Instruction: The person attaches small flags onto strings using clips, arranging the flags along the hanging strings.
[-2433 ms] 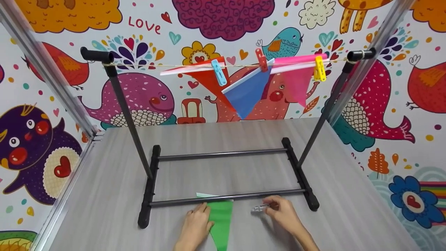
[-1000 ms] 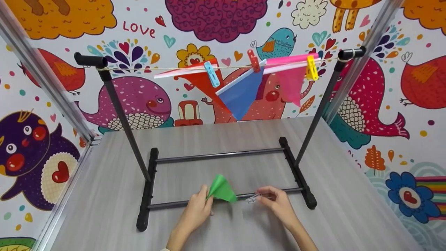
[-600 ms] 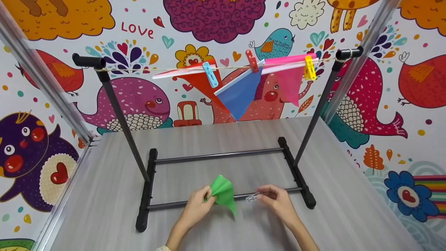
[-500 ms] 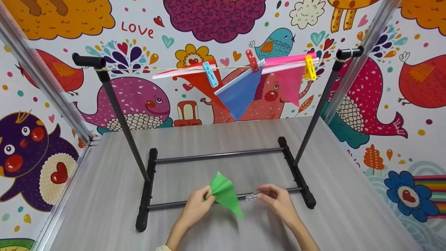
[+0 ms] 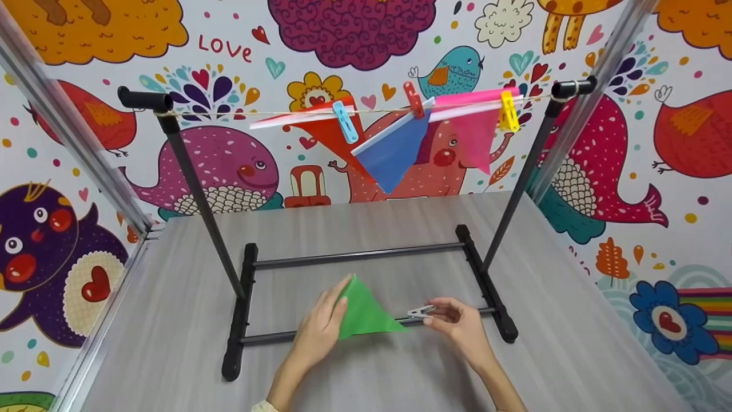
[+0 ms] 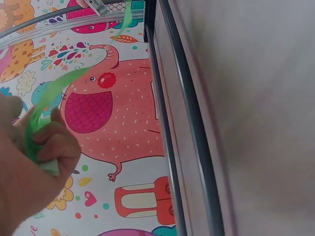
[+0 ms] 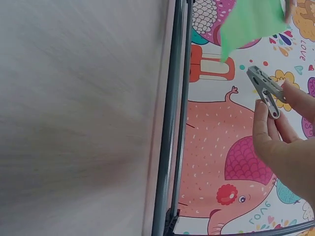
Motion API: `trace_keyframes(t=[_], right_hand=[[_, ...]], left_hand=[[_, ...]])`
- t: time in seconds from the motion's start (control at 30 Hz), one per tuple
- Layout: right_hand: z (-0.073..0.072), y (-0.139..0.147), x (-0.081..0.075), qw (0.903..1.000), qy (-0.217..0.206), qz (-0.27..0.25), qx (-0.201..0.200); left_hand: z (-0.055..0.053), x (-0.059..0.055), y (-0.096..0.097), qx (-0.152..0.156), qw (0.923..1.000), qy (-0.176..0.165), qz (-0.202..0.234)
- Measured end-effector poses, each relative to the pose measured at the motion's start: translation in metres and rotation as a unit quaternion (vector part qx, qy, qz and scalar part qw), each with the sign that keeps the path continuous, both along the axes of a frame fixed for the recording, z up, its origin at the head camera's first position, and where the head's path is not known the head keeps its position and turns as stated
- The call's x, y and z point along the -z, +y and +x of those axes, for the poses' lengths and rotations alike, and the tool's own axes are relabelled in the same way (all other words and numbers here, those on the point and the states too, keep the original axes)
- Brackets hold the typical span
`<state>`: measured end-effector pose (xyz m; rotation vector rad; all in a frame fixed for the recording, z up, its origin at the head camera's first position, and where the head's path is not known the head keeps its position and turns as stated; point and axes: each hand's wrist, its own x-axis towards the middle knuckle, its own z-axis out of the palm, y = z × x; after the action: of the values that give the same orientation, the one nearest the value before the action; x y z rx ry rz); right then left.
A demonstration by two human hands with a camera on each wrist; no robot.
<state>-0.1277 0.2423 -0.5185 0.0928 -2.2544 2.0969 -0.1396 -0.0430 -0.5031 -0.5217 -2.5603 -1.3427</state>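
Note:
Over the front bar of the rack, my left hand (image 5: 318,329) holds a green triangular pennant (image 5: 365,316) by one edge, its point turned to the right. In the left wrist view the fingers curl round the pennant (image 6: 58,84), whose pale edge shows below them. My right hand (image 5: 464,332) pinches a light grey clothespin (image 5: 420,312) between thumb and fingers, just right of the pennant's tip. Seen from the right wrist, the clothespin (image 7: 267,82) has its handle ends between the fingertips. It does not touch the pennant.
A black rack stands on the table (image 5: 343,229), its front bar (image 5: 269,338) near both hands. Between its posts runs a string (image 5: 211,114). Clipped along it are a red pennant (image 5: 334,134), a blue pennant (image 5: 392,154) and a pink pennant (image 5: 477,134).
Lying flat under the left hand at first, the green pennant was lifted off the table, then turned and spread out. The right hand has moved slightly up with the clothespin, which has tilted.

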Motion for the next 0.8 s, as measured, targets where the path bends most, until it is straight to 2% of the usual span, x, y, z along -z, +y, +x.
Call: trace_keyframes(t=[0.2,0.37,0.5,0.63,0.8], right_hand=[[0.0,0.002,-0.003,0.9999,-0.008,0.012,-0.004],[0.0,0.006,-0.009,0.9999,-0.007,0.009,-0.007],[-0.001,0.009,-0.015,0.9997,0.015,0.008,-0.02],[-0.002,0.011,-0.021,0.9986,0.036,0.004,-0.04],[-0.003,0.013,-0.027,0.9975,0.049,0.015,-0.049]], left_hand=[[-0.002,-0.006,-0.003,-0.042,0.9967,0.069,-0.014],[-0.007,-0.015,-0.01,-0.042,0.9935,0.106,-0.005],[-0.01,-0.027,-0.019,-0.047,0.9895,0.136,-0.011],[-0.011,-0.041,-0.029,-0.068,0.9866,0.145,-0.03],[-0.009,-0.055,-0.036,-0.097,0.9851,0.134,-0.049]])
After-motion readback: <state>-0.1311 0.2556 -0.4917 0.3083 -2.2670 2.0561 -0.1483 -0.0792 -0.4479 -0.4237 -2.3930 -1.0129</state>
